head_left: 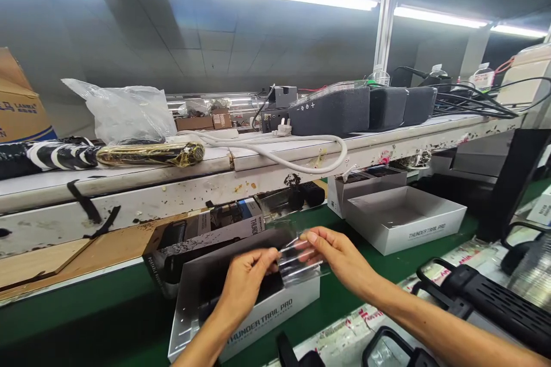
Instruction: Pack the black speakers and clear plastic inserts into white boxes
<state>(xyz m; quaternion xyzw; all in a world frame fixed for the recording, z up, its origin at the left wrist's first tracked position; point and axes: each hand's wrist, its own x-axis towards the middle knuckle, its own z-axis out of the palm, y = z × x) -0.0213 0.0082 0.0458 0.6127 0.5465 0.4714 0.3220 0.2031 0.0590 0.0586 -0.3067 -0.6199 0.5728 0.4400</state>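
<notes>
Across the upper half, a scuffed white shelf (146, 200) overhangs a green bench (86, 321). Nearest on the bench stands a grey box (297, 292) without its lid, THUNDERTRAIL PRO printed along its front wall; a similar box (370, 229), farther back to the right, carries the same name. Green surface lies bare between the two and also left of the nearer one. At the shelf's far left, the visible part of a cardboard carton (19, 92) reads LANHA in blue. Behind the nearer box, a dark box (159, 272) shows PORTABLE on its side. On the shelf, a dark unit (329, 112) bears white symbols, a minus and a plus among them. A white cable (344, 149) loops out past the shelf's front edge.

Both grips are nearly closed: the left hand (249, 275) pinches one side of a clear plastic sheet (301, 269) between thumb and finger, and the right hand (333, 249) pinches its upper edge. The sheet is above the nearer box's right end; whether it touches the rim, I can't quite tell.
</notes>
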